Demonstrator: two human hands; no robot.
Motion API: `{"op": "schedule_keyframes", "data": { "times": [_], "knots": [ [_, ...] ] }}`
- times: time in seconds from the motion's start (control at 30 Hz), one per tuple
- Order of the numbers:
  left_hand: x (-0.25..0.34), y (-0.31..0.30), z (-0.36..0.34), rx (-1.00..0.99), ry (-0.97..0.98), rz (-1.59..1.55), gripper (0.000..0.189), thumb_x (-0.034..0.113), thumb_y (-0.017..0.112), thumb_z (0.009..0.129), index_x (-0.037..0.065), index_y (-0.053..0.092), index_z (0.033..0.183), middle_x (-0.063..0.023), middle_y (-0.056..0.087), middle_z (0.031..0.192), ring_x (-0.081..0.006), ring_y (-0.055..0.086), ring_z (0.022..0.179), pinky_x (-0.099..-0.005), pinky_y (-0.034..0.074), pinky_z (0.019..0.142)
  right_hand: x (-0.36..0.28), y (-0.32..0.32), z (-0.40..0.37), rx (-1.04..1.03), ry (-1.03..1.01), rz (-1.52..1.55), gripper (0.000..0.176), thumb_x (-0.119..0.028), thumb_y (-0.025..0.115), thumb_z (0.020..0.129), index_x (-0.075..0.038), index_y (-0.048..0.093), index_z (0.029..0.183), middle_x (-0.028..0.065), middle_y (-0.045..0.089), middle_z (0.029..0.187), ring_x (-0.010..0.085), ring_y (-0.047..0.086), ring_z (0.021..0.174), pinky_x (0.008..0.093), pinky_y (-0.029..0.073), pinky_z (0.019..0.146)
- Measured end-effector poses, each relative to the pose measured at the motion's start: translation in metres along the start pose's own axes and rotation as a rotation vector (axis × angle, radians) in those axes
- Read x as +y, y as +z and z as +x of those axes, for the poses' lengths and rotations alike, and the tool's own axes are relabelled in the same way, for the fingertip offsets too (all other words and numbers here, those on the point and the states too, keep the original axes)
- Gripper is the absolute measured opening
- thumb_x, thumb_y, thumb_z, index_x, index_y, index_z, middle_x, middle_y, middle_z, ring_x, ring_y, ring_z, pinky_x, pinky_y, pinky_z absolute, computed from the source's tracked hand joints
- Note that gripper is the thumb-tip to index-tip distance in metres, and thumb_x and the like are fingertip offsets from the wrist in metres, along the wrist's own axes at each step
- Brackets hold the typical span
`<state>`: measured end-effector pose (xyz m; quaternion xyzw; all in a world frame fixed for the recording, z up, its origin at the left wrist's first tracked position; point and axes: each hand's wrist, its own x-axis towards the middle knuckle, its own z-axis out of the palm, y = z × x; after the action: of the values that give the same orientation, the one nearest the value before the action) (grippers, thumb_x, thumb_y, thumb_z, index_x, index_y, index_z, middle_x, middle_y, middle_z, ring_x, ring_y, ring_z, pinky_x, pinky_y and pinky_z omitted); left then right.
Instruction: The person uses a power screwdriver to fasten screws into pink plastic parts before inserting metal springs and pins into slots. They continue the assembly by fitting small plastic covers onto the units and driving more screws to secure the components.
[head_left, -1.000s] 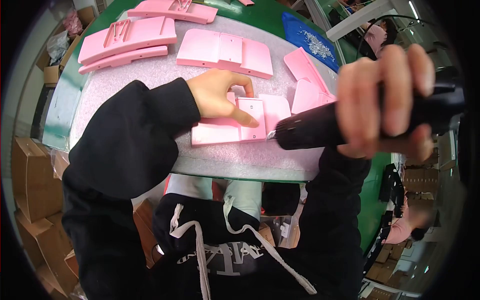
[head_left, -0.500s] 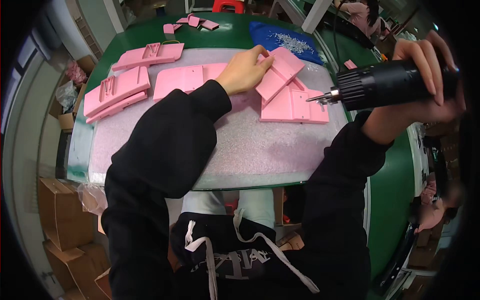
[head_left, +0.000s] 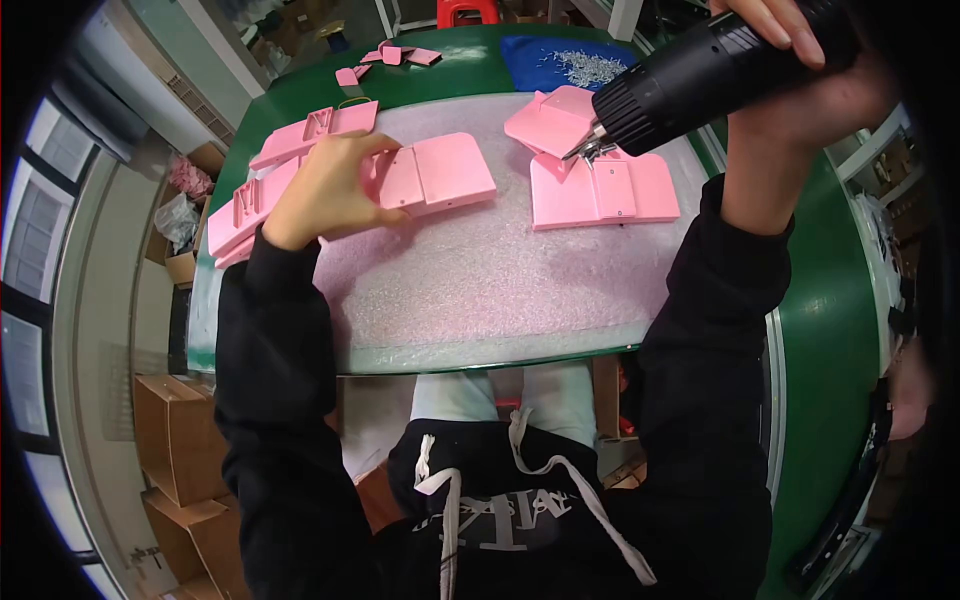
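While the left hand point(head_left: 320, 195) grips the left end of a pink panel point(head_left: 440, 172) at the foam mat's point(head_left: 480, 290) far left, the right hand point(head_left: 800, 60) is wrapped round an electric screwdriver point(head_left: 700, 75), its bit over a second panel point(head_left: 605, 192) that is probably finished. The stacked pink parts point(head_left: 300, 130) far left look unworked. The mat's near half offers room up to its edge.

The upper garment is a black hooded sweatshirt point(head_left: 600, 540), long-sleeved and loose in fit. The left sleeve point(head_left: 270, 340) and right sleeve point(head_left: 715, 310) are plain black, and each ends in a close cuff at the wrist. The left hand point(head_left: 320, 195) and right hand point(head_left: 810, 70) are bare. Two flat white drawcords point(head_left: 447, 540) hang down the chest. The chest marking point(head_left: 510, 515) is white block lettering, too distorted to read. The lower garment is a pair of pale trousers point(head_left: 465, 395), visible at the knees.
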<state>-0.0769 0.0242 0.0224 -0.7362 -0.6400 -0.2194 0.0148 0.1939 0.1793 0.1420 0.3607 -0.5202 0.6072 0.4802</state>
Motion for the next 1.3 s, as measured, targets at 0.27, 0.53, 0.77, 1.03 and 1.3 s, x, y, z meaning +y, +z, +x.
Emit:
{"op": "schedule_keyframes", "data": {
  "times": [0.27,0.53,0.77,1.03,1.3],
  "knots": [
    [0.099,0.024,-0.048,-0.046,-0.077,-0.095,0.055,0.032,0.078,0.054,0.0,0.06,0.096,-0.0147,0.059,0.083,-0.0348,0.059,0.074,-0.0394,0.049,0.069,0.028,0.018,-0.009,0.085,0.161,0.489,0.027,-0.021,0.046,0.086,0.0,0.049,0.102,0.0053,0.053,0.08,0.01,0.042,0.039,0.0239,0.038,0.038],
    [0.108,0.0,0.0,0.178,0.117,-0.72,0.038,0.009,0.075,0.068,-0.004,0.057,0.099,-0.0118,0.062,0.088,-0.0181,0.062,0.079,-0.0274,0.047,0.074,0.031,0.016,-0.01,0.138,0.096,-0.04,0.024,-0.022,0.048,0.085,-0.002,0.049,0.099,0.0044,0.051,0.078,0.0098,0.042,0.038,0.0235,0.038,0.038],
    [0.09,0.014,0.013,0.588,0.493,0.079,0.019,0.003,0.064,0.07,-0.001,0.06,0.087,-0.008,0.058,0.074,-0.0213,0.055,0.062,-0.0295,0.043,0.055,0.037,0.023,-0.012,0.183,0.032,-0.115,0.022,-0.022,0.049,0.085,-0.003,0.048,0.097,0.0036,0.051,0.078,0.0093,0.042,0.039,0.0227,0.037,0.038],
    [0.085,0.026,0.011,0.27,-0.031,-1.217,0.01,0.006,0.054,0.087,-0.003,0.057,0.084,-0.0102,0.062,0.078,-0.0166,0.06,0.067,-0.0264,0.048,0.063,0.037,0.026,-0.013,0.164,-0.026,-0.216,0.021,-0.021,0.051,0.084,-0.003,0.049,0.095,0.0039,0.052,0.078,0.0077,0.042,0.04,0.0211,0.037,0.04],
    [0.081,0.03,0.009,0.142,0.033,-1.356,0.015,0.005,0.055,0.087,-0.005,0.059,0.099,-0.0215,0.064,0.092,-0.0186,0.063,0.065,-0.0319,0.05,0.072,0.028,0.013,-0.012,0.236,-0.127,-0.01,0.024,-0.02,0.052,0.085,-0.001,0.049,0.099,0.0066,0.054,0.079,0.0075,0.042,0.04,0.0209,0.039,0.04]
  ]
}}
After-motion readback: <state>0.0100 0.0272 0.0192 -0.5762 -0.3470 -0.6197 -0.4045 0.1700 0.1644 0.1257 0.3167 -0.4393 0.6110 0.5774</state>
